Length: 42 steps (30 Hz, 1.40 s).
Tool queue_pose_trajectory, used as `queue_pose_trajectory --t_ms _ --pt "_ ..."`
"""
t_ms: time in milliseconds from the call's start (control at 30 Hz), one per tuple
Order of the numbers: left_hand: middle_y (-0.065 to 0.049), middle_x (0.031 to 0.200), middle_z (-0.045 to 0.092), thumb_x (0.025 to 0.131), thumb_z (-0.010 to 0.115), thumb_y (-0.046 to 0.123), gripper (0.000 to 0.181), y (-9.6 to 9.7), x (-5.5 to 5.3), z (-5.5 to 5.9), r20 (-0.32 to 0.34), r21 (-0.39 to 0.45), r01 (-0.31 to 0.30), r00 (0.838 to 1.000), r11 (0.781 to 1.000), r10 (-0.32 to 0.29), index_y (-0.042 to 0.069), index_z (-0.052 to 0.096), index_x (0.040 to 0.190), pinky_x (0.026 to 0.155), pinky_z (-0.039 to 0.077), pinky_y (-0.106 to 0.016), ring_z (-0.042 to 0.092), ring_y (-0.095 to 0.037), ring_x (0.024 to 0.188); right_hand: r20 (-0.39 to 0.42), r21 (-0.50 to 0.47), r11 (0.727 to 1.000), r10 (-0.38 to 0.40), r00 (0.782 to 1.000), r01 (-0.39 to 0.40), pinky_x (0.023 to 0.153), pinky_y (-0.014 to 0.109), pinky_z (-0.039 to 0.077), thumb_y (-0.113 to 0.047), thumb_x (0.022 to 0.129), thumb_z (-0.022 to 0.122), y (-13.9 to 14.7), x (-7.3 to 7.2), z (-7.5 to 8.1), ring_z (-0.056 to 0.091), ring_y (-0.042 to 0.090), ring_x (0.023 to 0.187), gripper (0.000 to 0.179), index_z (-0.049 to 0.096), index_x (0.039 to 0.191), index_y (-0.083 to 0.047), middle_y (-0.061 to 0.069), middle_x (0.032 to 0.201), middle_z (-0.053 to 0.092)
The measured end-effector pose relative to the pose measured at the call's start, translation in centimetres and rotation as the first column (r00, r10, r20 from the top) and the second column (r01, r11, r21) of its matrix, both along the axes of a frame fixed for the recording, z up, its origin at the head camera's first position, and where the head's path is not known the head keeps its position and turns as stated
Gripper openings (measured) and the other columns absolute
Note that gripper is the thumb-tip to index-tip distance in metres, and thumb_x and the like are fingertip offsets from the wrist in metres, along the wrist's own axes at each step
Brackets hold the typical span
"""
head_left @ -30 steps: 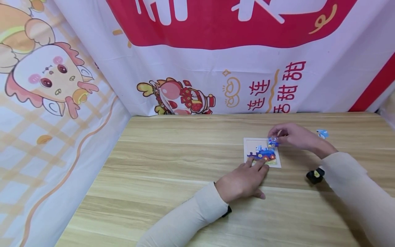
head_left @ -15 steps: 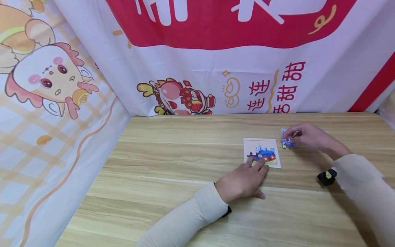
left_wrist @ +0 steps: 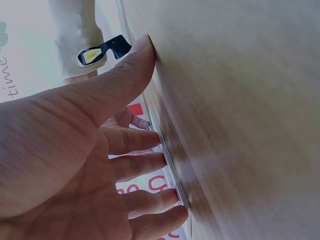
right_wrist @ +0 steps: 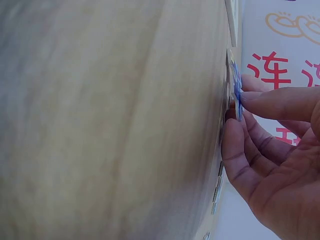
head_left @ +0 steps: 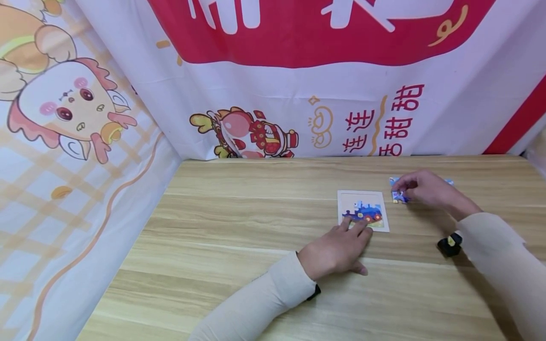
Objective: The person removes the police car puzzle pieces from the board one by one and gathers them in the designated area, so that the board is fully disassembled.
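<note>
A small square puzzle tray [head_left: 360,192] with a pale frame lies on the table, and joined pieces showing a blue train [head_left: 370,211] fill its lower part. My left hand [head_left: 339,251] rests its spread, fairly straight fingertips on the near side of the tray; in the left wrist view they lie along the tray's thin edge [left_wrist: 174,172]. To the right of the tray, my right hand [head_left: 428,190] pinches a blue and purple puzzle piece [head_left: 399,197]. The right wrist view shows this puzzle piece [right_wrist: 236,87] tilted between thumb and fingers, close over the table.
Light blue puzzle pieces [head_left: 393,180] lie behind the right hand, partly hidden by it. The wooden table [head_left: 239,208] meets a printed cloth backdrop [head_left: 264,109] at the back and another cloth [head_left: 141,118] at the left.
My right hand has moved right with the pinched piece, from over the tray's upper right corner to beside the tray. The left hand stays where it was.
</note>
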<state>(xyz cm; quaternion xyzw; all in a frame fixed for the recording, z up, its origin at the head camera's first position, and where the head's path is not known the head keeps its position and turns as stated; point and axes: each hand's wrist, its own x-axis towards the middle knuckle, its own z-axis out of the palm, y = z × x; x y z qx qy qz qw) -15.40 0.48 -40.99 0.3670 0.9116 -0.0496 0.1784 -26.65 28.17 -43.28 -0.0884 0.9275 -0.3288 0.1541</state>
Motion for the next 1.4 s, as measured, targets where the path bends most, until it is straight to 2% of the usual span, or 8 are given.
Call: queue_pose_trajectory --t_ms 367,533,733,1033,1300,1400 --pt "0.004 0.174 0.025 0.092 0.070 0.061 0.090 -0.02 -0.01 0.03 0.003 0.000 0.000 1.000 1.000 0.000 0.021 0.033 0.164 0.126 0.034 -0.034 0.026 -0.028 0.161 -0.025 0.003 0.999 0.033 0.999 -0.033 0.083 0.028 0.049 0.006 0.097 0.060 -0.10 0.11 0.03 0.062 0.032 0.107 0.027 0.075 0.118 -0.001 0.017 0.115 0.070" --pt "0.004 0.174 0.025 0.092 0.071 0.060 0.090 -0.04 0.02 0.14 0.001 0.005 0.002 1.000 1.000 -0.002 0.021 0.033 0.164 0.125 0.035 -0.035 0.025 -0.028 0.161 -0.026 0.012 0.999 0.041 0.999 -0.041 0.082 0.030 0.049 0.006 0.095 0.062 -0.11 0.13 0.03 0.061 0.032 0.105 0.026 0.075 0.117 -0.001 0.017 0.112 0.070" --pt "0.004 0.174 0.025 0.092 0.070 0.061 0.090 -0.04 -0.03 0.12 -0.008 -0.002 0.009 1.000 1.000 -0.009 0.021 0.033 0.164 0.125 0.035 -0.035 0.026 -0.028 0.160 -0.012 0.018 0.999 0.032 0.999 -0.032 0.087 0.039 0.051 0.006 0.096 0.061 -0.21 0.21 0.07 0.061 0.032 0.106 0.027 0.076 0.116 -0.004 0.015 0.113 0.070" --pt "0.004 0.174 0.024 0.092 0.070 0.061 0.090 -0.10 -0.08 0.08 -0.001 0.005 0.009 1.000 1.000 -0.009 0.021 0.033 0.164 0.125 0.036 -0.036 0.025 -0.028 0.161 -0.009 0.018 0.998 0.055 0.998 -0.054 0.081 0.029 0.047 0.004 0.097 0.064 -0.09 0.26 0.21 0.060 0.030 0.102 0.023 0.076 0.115 -0.003 0.014 0.109 0.071" --pt "0.005 0.175 0.021 0.092 0.069 0.061 0.090 -0.06 -0.09 0.12 0.028 0.009 -0.009 1.000 1.000 0.009 0.023 0.031 0.165 0.125 0.035 -0.037 0.022 -0.028 0.162 -0.013 0.014 0.998 0.060 0.998 -0.060 0.081 0.030 0.048 0.005 0.097 0.063 -0.06 0.39 0.15 0.060 0.029 0.101 0.023 0.077 0.115 -0.002 0.013 0.108 0.071" --pt "0.005 0.175 0.022 0.092 0.069 0.061 0.090 -0.05 -0.06 0.14 0.032 0.008 -0.010 0.999 1.000 0.009 0.023 0.031 0.165 0.125 0.036 -0.037 0.023 -0.028 0.162 -0.009 0.013 0.998 0.054 0.999 -0.054 0.084 0.034 0.050 0.004 0.097 0.063 -0.02 0.44 0.07 0.061 0.030 0.103 0.023 0.076 0.115 -0.002 0.013 0.109 0.071"
